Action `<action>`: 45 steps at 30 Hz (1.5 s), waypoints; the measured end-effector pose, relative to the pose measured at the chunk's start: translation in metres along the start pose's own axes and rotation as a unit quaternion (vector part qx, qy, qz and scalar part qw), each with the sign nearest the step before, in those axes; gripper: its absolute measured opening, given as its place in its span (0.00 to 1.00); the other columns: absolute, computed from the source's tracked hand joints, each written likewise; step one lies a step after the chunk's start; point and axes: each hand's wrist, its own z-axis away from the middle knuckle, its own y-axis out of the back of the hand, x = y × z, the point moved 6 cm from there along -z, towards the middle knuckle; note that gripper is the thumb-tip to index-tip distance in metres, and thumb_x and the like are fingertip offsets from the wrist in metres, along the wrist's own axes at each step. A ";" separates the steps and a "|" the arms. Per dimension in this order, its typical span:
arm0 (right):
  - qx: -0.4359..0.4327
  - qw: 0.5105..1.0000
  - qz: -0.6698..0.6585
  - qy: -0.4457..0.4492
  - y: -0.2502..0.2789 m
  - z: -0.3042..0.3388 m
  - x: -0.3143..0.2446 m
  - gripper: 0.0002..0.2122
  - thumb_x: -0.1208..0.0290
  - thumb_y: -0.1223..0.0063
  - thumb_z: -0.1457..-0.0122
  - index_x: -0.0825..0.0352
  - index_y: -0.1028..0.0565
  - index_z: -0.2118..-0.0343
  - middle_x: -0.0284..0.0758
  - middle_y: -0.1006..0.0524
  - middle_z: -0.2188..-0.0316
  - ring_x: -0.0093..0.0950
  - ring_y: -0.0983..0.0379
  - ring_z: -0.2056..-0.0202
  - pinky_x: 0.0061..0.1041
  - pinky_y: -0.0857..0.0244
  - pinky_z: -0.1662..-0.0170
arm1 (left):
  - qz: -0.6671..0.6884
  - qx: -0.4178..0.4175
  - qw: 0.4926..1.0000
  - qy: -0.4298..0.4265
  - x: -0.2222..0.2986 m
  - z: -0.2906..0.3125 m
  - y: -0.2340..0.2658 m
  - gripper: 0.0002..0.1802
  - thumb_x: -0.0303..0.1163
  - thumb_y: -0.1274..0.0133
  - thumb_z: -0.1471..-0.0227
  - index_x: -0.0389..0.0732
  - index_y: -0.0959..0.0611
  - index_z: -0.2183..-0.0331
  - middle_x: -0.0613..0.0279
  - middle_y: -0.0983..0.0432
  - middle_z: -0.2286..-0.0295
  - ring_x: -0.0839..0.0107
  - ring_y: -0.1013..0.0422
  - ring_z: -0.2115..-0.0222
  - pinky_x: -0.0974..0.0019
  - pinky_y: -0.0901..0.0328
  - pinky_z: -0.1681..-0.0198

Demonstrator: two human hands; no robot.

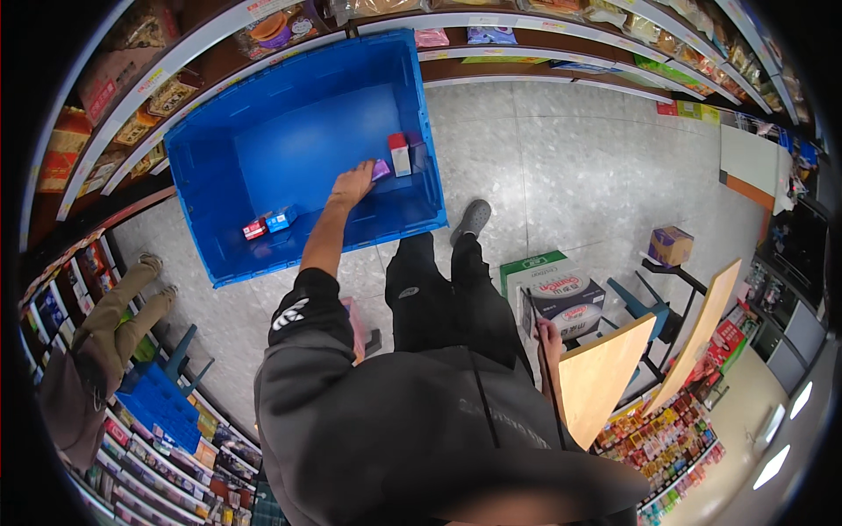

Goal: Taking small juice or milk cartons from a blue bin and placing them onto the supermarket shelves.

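Purple box [381, 169] is pinched by the left hand [353, 185] inside the bin [303, 70], upper left; by a careless nudge, the red-and-white box [400, 156] just beside could be toppled. Whether anything is gripped by the right hand [549, 340], lower right, cannot be told. Large print is seen on the nearby carton [574, 311]; box labels are illegibly small.

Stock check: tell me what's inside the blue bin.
A purple pack at the left hand, a red-and-white box to its right, a red box and a blue box further left. Whatever lies under the hand is hidden.
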 end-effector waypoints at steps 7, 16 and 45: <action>-0.135 0.974 -0.118 0.142 -0.073 -0.060 -0.148 0.12 0.68 0.58 0.35 0.67 0.29 0.53 0.35 0.26 0.56 0.27 0.29 0.53 0.26 0.32 0.54 | 0.302 0.070 0.950 0.022 -0.023 0.113 0.147 0.31 0.43 0.45 0.48 0.36 0.33 0.48 0.40 0.28 0.56 0.53 0.26 0.60 0.58 0.32 0.57; -0.686 0.668 -0.267 0.109 -0.194 0.020 -0.398 0.34 0.51 0.52 0.40 0.59 0.51 0.36 0.41 0.42 0.40 0.39 0.42 0.40 0.46 0.38 0.47 | 0.505 -0.121 0.853 -0.049 0.086 0.231 0.290 0.33 0.42 0.42 0.49 0.29 0.29 0.49 0.56 0.24 0.58 0.76 0.28 0.61 0.71 0.33 0.58; -0.552 0.780 -0.294 -0.037 -0.180 0.087 -0.370 0.24 0.70 0.46 0.42 0.63 0.39 0.44 0.42 0.30 0.50 0.40 0.28 0.52 0.45 0.29 0.51 | 0.914 0.064 0.398 0.045 0.109 0.239 0.195 0.23 0.50 0.55 0.42 0.39 0.23 0.59 0.57 0.21 0.64 0.69 0.23 0.66 0.63 0.28 0.59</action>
